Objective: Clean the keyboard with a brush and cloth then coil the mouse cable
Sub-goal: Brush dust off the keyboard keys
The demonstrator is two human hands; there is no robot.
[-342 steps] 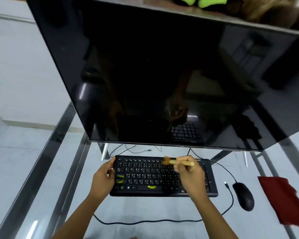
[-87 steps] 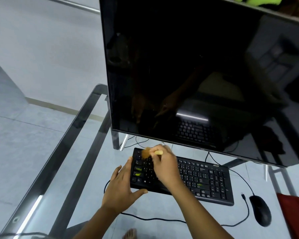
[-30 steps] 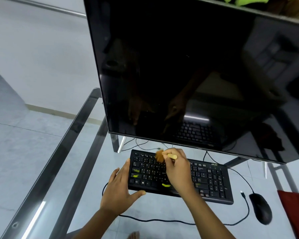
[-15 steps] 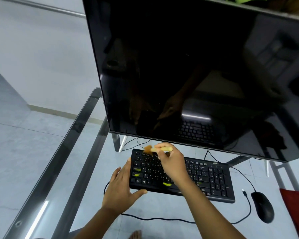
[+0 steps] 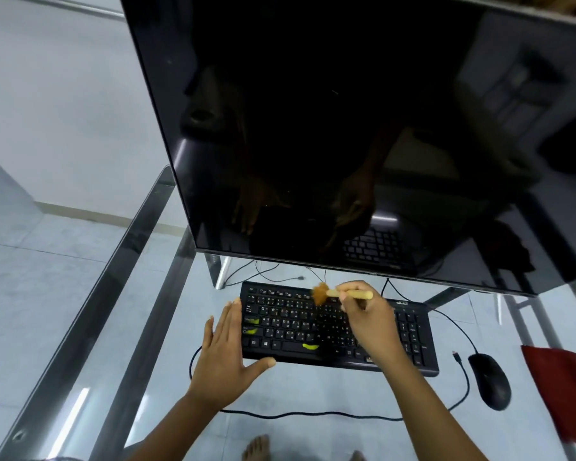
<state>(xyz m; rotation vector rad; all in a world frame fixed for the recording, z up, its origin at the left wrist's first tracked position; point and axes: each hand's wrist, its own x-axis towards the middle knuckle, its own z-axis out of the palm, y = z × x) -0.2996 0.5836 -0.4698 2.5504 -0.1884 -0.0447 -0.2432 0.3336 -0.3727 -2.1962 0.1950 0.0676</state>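
two hands are at work on the flat black plastic keyboard [image 5: 338, 331], which lies on the clear glass bench [image 5: 113, 327] just below the big dark monitor screen [image 5: 346, 128]. the right hand [image 5: 368, 322] has its fingers [image 5: 344, 296] pinched closed round the pale wooden handle of the small brush with a tuft of orange-brown bristles [image 5: 338, 293], the tuft resting on the top key rows toward 12 o'clock. the left hand [image 5: 226, 354] is spread open and holds nothing; it lies flat at 9 o'clock of the keyboard, thumb along the near edge (bracing it, i would judge).

the keyboard looks light and stiff, likely to skate on smooth glass, so a steadying palm at its end seems the right hold. a few yellow-green marks sit on its left keys and space bar; what they are i cannot tell. the brush looks featherweight, soft at the tip, best held well back on the handle as it is now.

at 3 o'clock lies the glossy black oval mouse [image 5: 489, 380], its thin black cable [image 5: 313, 414] looping loose along the near side of the keyboard; it should be limp and easy to coil. the dark red cloth [image 5: 562, 390] lies past the mouse at the bench's right edge, soft and untouched.
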